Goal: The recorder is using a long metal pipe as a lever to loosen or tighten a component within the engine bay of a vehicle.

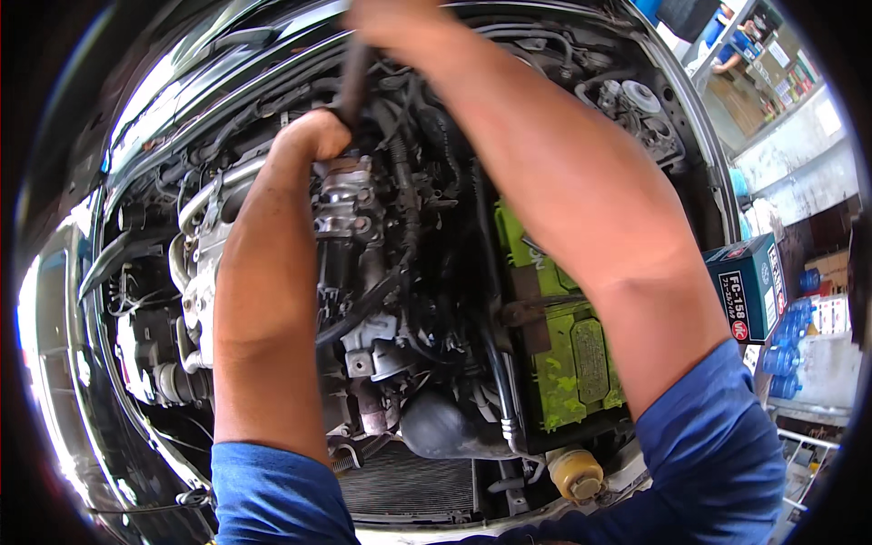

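Both my arms, in blue sleeves, reach over the engine bay. At the back, my left hand (pixel 324 136) is closed at the lower end of a dark, rod-like cylinder (pixel 355 84). Blurred by motion, my right hand (pixel 395 23) is closed on the cylinder's upper end; the top frame edge cuts it off. What kind of thing the cylinder is, I cannot make out. Just below my left hand sits a bolted metal housing (pixel 348 204) on the engine. Most of my fingers are hidden or smeared.
A green-topped battery (pixel 581 363) lies under my right arm. A dark green box (pixel 747 289) stands on the right edge. The radiator (pixel 409 486) and a yellowish cap (pixel 576 474) are at the front. Hoses and cables surround the engine. Another person (pixel 747 41) is far off at upper right.
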A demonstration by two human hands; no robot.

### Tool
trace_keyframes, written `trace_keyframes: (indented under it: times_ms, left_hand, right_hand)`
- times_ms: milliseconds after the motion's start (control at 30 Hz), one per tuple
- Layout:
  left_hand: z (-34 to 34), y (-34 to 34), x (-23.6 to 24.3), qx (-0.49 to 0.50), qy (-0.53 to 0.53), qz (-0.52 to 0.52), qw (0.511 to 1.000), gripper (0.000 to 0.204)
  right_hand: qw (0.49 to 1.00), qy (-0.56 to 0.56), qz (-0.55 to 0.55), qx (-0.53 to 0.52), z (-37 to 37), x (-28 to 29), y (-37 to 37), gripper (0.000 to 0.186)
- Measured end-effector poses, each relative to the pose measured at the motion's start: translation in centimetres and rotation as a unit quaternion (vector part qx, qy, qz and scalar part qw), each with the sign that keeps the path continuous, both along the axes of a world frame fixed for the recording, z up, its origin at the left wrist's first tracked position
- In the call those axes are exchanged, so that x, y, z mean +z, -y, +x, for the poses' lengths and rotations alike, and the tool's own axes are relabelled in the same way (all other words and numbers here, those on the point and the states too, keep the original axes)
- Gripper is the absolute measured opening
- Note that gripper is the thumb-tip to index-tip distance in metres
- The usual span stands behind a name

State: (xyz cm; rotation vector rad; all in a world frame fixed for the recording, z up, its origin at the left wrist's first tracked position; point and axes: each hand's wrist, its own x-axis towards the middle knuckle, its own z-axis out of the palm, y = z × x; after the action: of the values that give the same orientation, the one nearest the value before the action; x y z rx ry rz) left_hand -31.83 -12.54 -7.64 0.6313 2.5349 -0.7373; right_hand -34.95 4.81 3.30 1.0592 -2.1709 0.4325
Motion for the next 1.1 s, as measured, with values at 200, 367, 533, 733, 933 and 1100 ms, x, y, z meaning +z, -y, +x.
trace_keyframes:
  times_ms: [200,367,533,733,933,1100]
  left_hand:
    - [0.4,1.5,-0.2,0.036,-0.062,0.066,0.995,0.026]
    - [-0.8,1.7,0.0,0.124,-0.025,0.115,0.985,0.033]
    - [-1.1,1.2,-0.2,0.025,0.034,-0.001,0.999,0.03]
    - [-1.2,0.6,-0.5,-0.021,0.052,-0.03,0.998,0.022]
    - [-1.9,0.3,-1.0,-0.051,0.044,-0.06,0.996,0.023]
    - [-2.7,1.5,-2.0,-0.074,0.049,-0.085,0.992,0.021]
  right_hand:
    - [0.992,0.071,0.056,0.093,-0.9,1.1,0.5,0.028]
    - [0.773,0.458,-0.373,0.232,0.5,-5.6,-8.8,0.015]
    - [0.553,0.623,-0.523,0.178,1.3,-7.8,-12.3,0.023]
    - [0.555,0.494,-0.57,0.35,-1.3,-6.4,-6.4,0.017]
    - [0.576,0.457,-0.605,0.306,-1.4,-4.6,-3.5,0.013]
    - [0.913,0.27,-0.297,0.072,-1.0,0.2,1.6,0.031]
